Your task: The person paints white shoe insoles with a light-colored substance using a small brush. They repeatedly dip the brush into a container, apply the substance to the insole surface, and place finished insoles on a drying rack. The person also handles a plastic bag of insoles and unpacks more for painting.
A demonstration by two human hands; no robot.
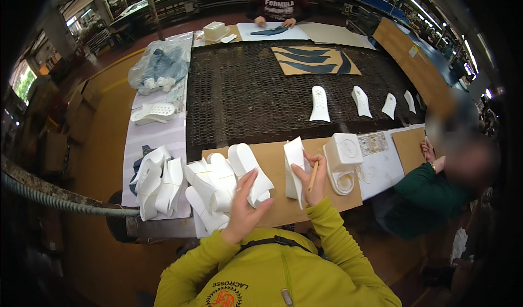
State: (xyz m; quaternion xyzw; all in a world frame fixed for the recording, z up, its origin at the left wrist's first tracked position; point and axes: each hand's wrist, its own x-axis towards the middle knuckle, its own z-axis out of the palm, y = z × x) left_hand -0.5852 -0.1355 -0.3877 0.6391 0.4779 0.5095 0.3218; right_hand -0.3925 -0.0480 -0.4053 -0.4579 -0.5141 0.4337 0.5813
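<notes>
My right hand (313, 177) is closed on a white shoe wedge (295, 168) held upright over the cardboard. A thin wooden-handled stick (313, 176) also sits in its fingers; its tip is too hidden to tell a brush from a pencil. My left hand (245, 212) is open, fingers spread, beside another white wedge (251, 171) at the right end of a pile. Whether it touches that wedge I cannot tell. More white wedges (212, 179) lie heaped to its left, some bound with thin bands.
Right of my right hand stands a white plastic container (343, 152). Further white wedges (160, 182) fill the left corner. Several white soles (319, 104) lie on the dark mesh (234, 97), near dark strips on a board (280, 65). Co-workers sit opposite (278, 5) and at right (430, 192).
</notes>
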